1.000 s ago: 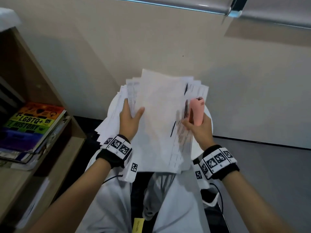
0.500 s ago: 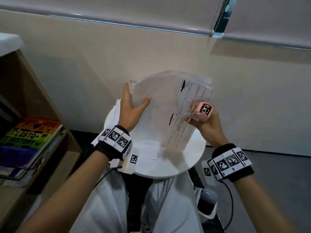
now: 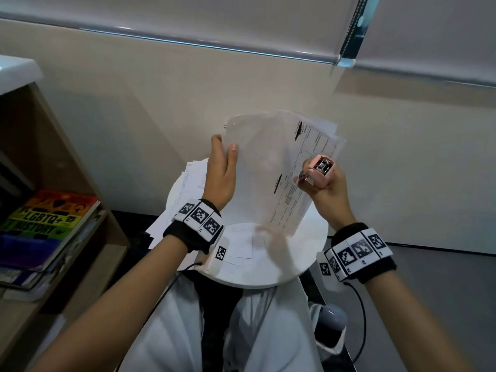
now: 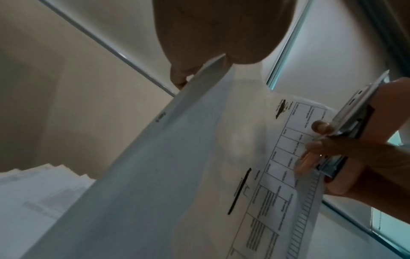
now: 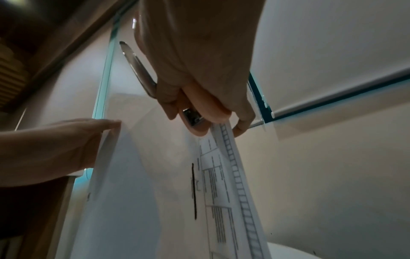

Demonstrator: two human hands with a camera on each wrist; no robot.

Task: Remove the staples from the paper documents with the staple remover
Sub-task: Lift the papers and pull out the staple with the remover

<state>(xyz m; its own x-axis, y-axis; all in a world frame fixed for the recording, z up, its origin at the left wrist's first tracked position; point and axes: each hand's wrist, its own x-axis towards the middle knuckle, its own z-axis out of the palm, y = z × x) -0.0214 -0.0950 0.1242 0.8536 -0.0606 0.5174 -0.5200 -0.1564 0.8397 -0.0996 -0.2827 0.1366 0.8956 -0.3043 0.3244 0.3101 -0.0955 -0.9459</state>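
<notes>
A bundle of white paper documents point(image 3: 268, 167) is held upright above a small round white table point(image 3: 300, 264). My left hand point(image 3: 224, 167) grips the bundle's left edge, thumb on the front sheet and fingers behind; the same grip shows in the left wrist view point(image 4: 199, 73). My right hand point(image 3: 319, 183) holds a pink staple remover point(image 3: 320, 171) with a metal inside, and its fingertips also pinch the right edge of the papers point(image 5: 221, 175). In the right wrist view the remover point(image 5: 197, 121) sits in the palm against the sheet edge. No staple is visible.
More loose sheets point(image 3: 188, 189) lie on the table behind my left hand. A wooden bookshelf point(image 3: 40, 157) with a rainbow-covered book point(image 3: 51, 216) stands at the left. A beige wall point(image 3: 161, 103) is close behind the table, with window blinds above.
The bundle has been lifted off the table and tipped upright. The remover has turned so that its open metal end faces me. The view has tilted upward.
</notes>
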